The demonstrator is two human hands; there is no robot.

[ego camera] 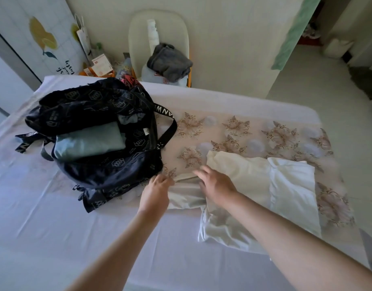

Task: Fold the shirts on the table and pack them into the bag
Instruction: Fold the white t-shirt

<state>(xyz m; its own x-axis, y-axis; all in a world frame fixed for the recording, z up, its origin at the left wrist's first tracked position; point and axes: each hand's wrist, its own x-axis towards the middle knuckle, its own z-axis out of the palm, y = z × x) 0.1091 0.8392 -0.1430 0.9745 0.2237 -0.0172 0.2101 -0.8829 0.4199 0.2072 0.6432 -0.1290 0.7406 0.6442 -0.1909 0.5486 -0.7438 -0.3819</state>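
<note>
A dark patterned bag [92, 114] lies open on the table [34, 206], with a folded grey-green shirt [88, 141] inside it. To its right lie a cream shirt [241, 171], a white shirt [292, 190] and a pale grey-white shirt [187, 194]. My left hand [156, 190] pinches the left edge of the pale shirt, right beside the bag's lower corner. My right hand [216, 183] rests on top of the pale shirt where it meets the cream one, fingers spread and blurred.
A white and floral-patterned cloth [233, 131] covers the table. Behind the table stands a pale chair [160, 28] with a grey garment [170, 61] piled on it. Boxes and a paper bag [84, 38] crowd the back left corner. Open floor lies to the right.
</note>
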